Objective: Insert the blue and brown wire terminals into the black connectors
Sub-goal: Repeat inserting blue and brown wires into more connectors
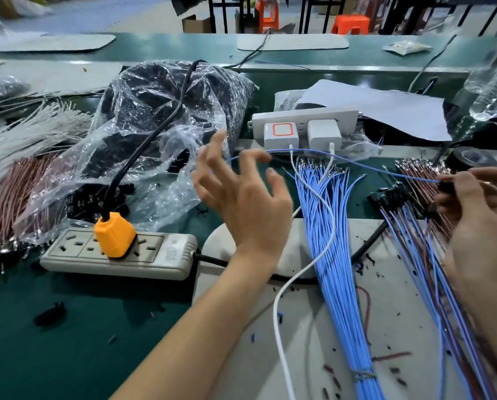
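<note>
One blue wire [357,161] hangs strung in the air across the far end of the bundle of blue wires [328,241]. Its right end runs into a small black connector [446,187], which the right grip [478,215] pinches between curled fingertips, to the right of the bundle. Those fingers cover the joint, so I cannot tell whether the terminal is fully home.

The wire's other end trails left of the bundle, past the left grip [241,197]. That one hangs above the table [39,342] with fingers spread, grasping nothing. Whether a fingertip brushes the wire is too fine to see.

To do this well, I'd say the housing wants holding steady. The wire should be taken close behind its terminal, pushed straight in, then given a light tug to prove the lock.

Between the bundle and the right grip lies a row of wired connectors [394,194], with brown wires [420,171] just beyond them. White chargers [302,134] sit behind the bundle. Well to its left are a crumpled plastic bag [160,125] and a power strip [77,255] carrying an orange plug [114,235].
</note>
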`<act>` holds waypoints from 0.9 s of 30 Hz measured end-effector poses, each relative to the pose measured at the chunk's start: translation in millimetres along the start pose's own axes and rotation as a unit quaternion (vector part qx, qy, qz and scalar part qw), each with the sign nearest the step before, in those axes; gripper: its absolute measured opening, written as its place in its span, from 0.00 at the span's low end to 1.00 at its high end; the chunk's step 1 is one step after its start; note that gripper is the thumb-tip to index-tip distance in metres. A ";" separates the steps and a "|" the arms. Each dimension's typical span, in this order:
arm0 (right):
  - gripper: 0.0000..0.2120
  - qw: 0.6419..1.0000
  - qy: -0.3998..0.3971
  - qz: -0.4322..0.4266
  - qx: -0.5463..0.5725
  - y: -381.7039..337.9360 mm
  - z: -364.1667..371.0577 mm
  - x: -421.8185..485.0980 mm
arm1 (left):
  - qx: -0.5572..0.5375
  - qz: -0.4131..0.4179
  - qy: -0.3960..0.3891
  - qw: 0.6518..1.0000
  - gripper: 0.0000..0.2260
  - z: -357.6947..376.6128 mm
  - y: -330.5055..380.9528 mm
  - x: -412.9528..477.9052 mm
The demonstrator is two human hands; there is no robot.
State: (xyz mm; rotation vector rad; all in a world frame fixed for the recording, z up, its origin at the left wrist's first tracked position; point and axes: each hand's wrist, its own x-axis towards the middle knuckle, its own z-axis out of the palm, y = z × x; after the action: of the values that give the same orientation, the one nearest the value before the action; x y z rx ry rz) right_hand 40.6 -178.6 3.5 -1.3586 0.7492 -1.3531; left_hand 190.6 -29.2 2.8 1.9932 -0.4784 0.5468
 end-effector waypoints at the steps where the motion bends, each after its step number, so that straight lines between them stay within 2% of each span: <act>1: 0.06 0.997 -0.028 -0.055 -0.039 -4.3 3.4 -8.0 | -0.017 0.087 0.003 0.996 0.07 0.1 3.3 -3.7; 3: 0.06 0.978 -0.101 -0.154 -0.102 -9.7 10.3 -24.8 | -0.129 0.232 -0.074 0.961 0.10 2.3 11.8 -14.1; 5: 0.06 0.946 -0.175 -0.230 -0.144 -11.2 14.8 -38.2 | -0.220 0.287 -0.200 0.911 0.14 1.1 20.0 -28.5; 7: 0.07 0.925 -0.223 -0.264 -0.161 -10.9 15.9 -43.9 | -0.250 0.267 -0.252 0.896 0.14 1.9 22.3 -34.9; 12: 0.12 0.927 -0.248 -0.253 -0.125 -9.0 14.9 -42.9 | -0.287 0.181 -0.274 0.900 0.12 5.0 18.2 -35.1; 17: 0.09 0.915 -0.288 -0.260 -0.112 -4.4 16.4 -43.7 | -0.319 0.111 -0.282 0.898 0.08 10.6 14.5 -37.0; 27: 0.08 0.912 -0.277 -0.268 -0.140 -4.7 15.2 -41.9 | -0.338 0.082 -0.295 0.890 0.04 13.2 13.9 -38.1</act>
State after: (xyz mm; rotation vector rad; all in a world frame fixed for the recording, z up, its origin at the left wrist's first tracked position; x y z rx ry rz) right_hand 47.0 -134.7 -2.8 -2.1680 0.1805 -1.1817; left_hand 154.1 -43.2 -14.3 1.4059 -1.0563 -0.1567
